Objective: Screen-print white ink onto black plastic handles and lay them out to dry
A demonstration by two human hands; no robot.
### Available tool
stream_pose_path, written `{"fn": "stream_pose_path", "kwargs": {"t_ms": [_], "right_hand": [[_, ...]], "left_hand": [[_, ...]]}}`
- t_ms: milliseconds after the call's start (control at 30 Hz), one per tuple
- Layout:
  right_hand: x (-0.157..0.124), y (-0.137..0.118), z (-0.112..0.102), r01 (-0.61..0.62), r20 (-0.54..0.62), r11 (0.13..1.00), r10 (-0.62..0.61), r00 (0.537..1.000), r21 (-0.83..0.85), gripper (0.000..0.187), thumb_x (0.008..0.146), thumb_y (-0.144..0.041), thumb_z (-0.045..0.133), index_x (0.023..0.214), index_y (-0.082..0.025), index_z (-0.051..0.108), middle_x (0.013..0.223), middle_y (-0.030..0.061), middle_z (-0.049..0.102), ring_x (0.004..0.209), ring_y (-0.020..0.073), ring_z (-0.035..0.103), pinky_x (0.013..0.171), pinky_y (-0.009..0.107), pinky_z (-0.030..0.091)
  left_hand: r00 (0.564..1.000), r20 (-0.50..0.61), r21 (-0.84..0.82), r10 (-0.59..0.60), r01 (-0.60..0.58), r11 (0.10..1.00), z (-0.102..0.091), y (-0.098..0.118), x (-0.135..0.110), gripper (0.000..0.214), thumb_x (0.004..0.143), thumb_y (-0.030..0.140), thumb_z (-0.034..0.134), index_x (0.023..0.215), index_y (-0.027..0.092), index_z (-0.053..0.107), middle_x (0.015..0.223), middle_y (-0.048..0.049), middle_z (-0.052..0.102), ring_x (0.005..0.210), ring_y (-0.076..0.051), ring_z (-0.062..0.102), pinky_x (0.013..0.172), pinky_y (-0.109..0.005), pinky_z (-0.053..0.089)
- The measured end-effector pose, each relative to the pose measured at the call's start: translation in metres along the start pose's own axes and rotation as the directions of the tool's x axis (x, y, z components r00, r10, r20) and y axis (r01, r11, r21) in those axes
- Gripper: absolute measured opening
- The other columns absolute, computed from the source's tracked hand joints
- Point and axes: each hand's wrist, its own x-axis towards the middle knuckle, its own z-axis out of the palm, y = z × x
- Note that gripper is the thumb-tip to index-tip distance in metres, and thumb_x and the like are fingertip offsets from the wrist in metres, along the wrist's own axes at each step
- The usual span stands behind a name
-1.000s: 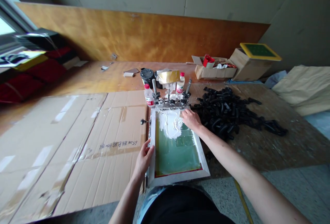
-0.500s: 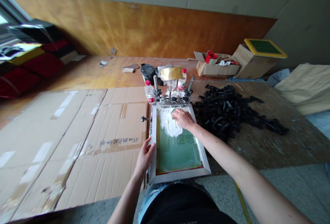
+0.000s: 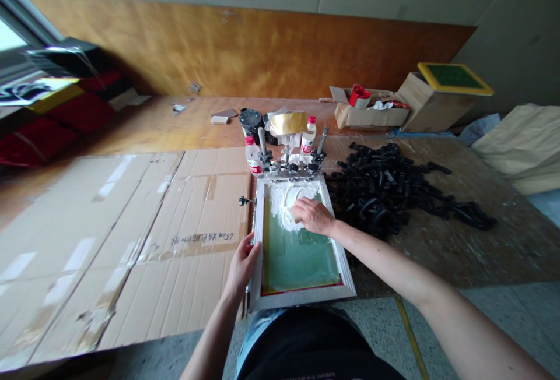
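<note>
A screen printing frame (image 3: 346,278) with a silver metal rim and green mesh lies in front of me, its far end at a clamp (image 3: 289,171). White ink (image 3: 280,198) is smeared thickly over the far part of the mesh. My right hand (image 3: 312,215) is closed over the mesh at the ink's near right side. It pinches a small scraper, mostly hidden behind the fingers. My left hand (image 3: 243,260) grips the frame's left rim, thumb on top and fingers along the outer side.
Flattened cardboard (image 3: 192,211) covers the table on the left. A heap of black plastic parts (image 3: 380,185) lies right of the frame. Behind the clamp are two red-capped bottles (image 3: 252,155), a roll of tape (image 3: 286,123) and a black tub (image 3: 251,120). An open carton (image 3: 371,116) stands farther back.
My right hand has moved slightly toward me over the mesh, uncovering more of the ink's far side. My left hand stays on the frame's rim.
</note>
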Motion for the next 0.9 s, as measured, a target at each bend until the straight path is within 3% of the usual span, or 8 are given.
{"fn": "stream_pose_path", "kwargs": {"t_ms": [167,333,467,567,600,667,767,900], "right_hand": [[-0.003,0.000,-0.008,0.058,0.034,0.993,-0.062,0.998,0.104,0.005,0.085,-0.016,0.062,0.087,-0.018,0.066,0.090,0.0048,0.064,0.088,0.0187,0.057,0.077,0.028,0.044],[0.048,0.028,-0.034,-0.267,-0.051,0.957,0.274,0.960,0.114,0.049,0.083,-0.034,0.071,0.129,-0.028,0.057,0.108,0.0031,0.067,0.094,0.0188,0.062,0.080,0.027,0.045],[0.052,0.067,-0.059,-0.497,-0.184,0.866,0.497,0.848,0.050,0.055,0.090,-0.039,0.062,0.141,-0.029,0.047,0.114,0.0067,0.067,0.094,0.0224,0.064,0.080,0.031,0.046],[0.016,0.088,-0.063,-0.663,-0.272,0.737,0.669,0.691,0.130,0.036,0.097,-0.032,0.045,0.129,-0.020,0.058,0.105,0.0083,0.070,0.090,0.0217,0.063,0.080,0.031,0.046],[0.002,0.090,-0.058,-0.684,-0.241,0.713,0.698,0.674,0.153,0.033,0.097,-0.030,0.042,0.122,-0.018,0.061,0.101,0.0085,0.070,0.089,0.0215,0.063,0.080,0.032,0.046],[-0.023,0.082,-0.039,-0.659,-0.127,0.730,0.682,0.720,0.182,0.029,0.095,-0.029,0.048,0.115,-0.017,0.065,0.097,0.0073,0.070,0.088,0.0207,0.061,0.082,0.032,0.047],[-0.040,0.055,0.002,-0.487,-0.012,0.848,0.500,0.866,0.208,0.038,0.083,-0.033,0.070,0.119,-0.022,0.064,0.105,0.0046,0.068,0.100,0.0197,0.059,0.090,0.032,0.045],[-0.032,0.013,0.033,-0.410,0.021,0.898,0.413,0.911,0.161,0.025,0.083,-0.029,0.072,0.107,-0.025,0.070,0.101,0.0052,0.065,0.102,0.0209,0.056,0.093,0.035,0.043]], "left_hand": [[1.000,-0.009,0.014,-0.007,0.007,1.000,0.000,0.007,-0.003,0.079,0.070,0.061,0.069,0.131,0.015,0.054,0.082,-0.0042,0.069,0.073,-0.019,0.064,0.064,-0.027,0.049],[0.999,0.010,0.002,-0.031,0.031,1.000,-0.003,0.041,-0.021,0.086,0.068,0.062,0.071,0.139,0.020,0.048,0.080,-0.0021,0.070,0.066,-0.017,0.062,0.056,-0.024,0.045],[0.999,-0.001,-0.011,0.040,-0.040,0.999,-0.007,0.081,-0.030,0.072,0.072,0.070,0.063,0.125,0.022,0.063,0.093,-0.0034,0.072,0.064,-0.015,0.060,0.052,-0.023,0.043],[0.989,-0.039,-0.112,0.144,-0.147,0.983,-0.003,0.115,-0.021,0.068,0.074,0.074,0.056,0.113,0.020,0.067,0.096,-0.0047,0.071,0.064,-0.015,0.060,0.053,-0.024,0.045],[0.977,-0.054,-0.173,0.209,-0.215,0.961,0.000,0.127,-0.014,0.066,0.075,0.073,0.055,0.113,0.020,0.067,0.099,-0.0053,0.071,0.069,-0.016,0.062,0.056,-0.025,0.047],[0.942,-0.071,-0.282,0.327,-0.333,0.900,0.008,0.149,-0.001,0.061,0.076,0.067,0.059,0.113,0.019,0.065,0.102,-0.0066,0.070,0.082,-0.018,0.065,0.064,-0.026,0.052],[0.927,-0.092,-0.364,0.364,-0.371,0.854,0.019,0.165,0.013,0.056,0.078,0.059,0.062,0.115,0.018,0.062,0.096,-0.0065,0.069,0.085,-0.018,0.065,0.067,-0.028,0.055],[0.981,-0.072,-0.400,0.180,-0.194,0.896,0.044,0.128,0.003,0.055,0.080,0.061,0.060,0.118,0.021,0.057,0.094,-0.0054,0.070,0.077,-0.015,0.066,0.063,-0.026,0.054]]}}
